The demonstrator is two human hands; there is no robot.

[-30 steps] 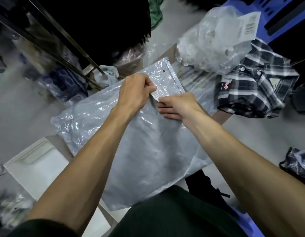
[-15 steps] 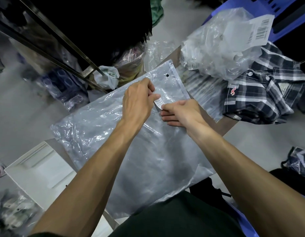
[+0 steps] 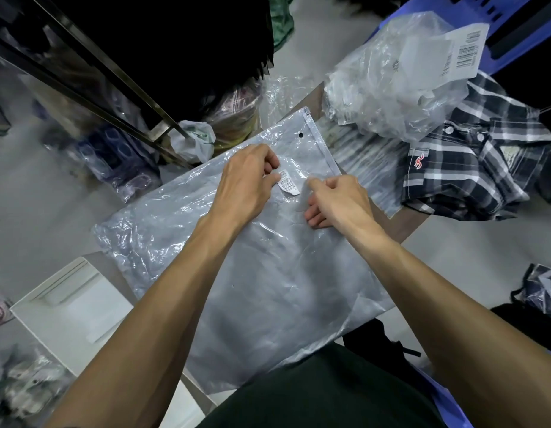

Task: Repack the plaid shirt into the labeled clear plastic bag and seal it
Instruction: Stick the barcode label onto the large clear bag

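Observation:
A large clear plastic bag (image 3: 268, 288) lies flat on the table in front of me, with its sealing strip at the far end. A small white barcode label (image 3: 289, 182) sits on the bag near that end. My left hand (image 3: 246, 183) pinches the label's left edge. Just right of the label, my right hand (image 3: 339, 199) rests on the bag with its fingers curled and the forefinger tip touching the plastic. The folded black-and-white plaid shirt (image 3: 472, 171) lies at the table's right end, outside the bag.
A heap of crumpled clear bags (image 3: 391, 88) with a big barcode tag (image 3: 462, 54) partly covers the shirt. A metal rack (image 3: 113, 88) with bagged goods stands at the left. A white box (image 3: 67, 304) is near left. Blue plastic furniture (image 3: 515, 20) is at far right.
My right hand has slid slightly right off the label, so more of the label shows. My left hand has kept its pinch on the label's left edge.

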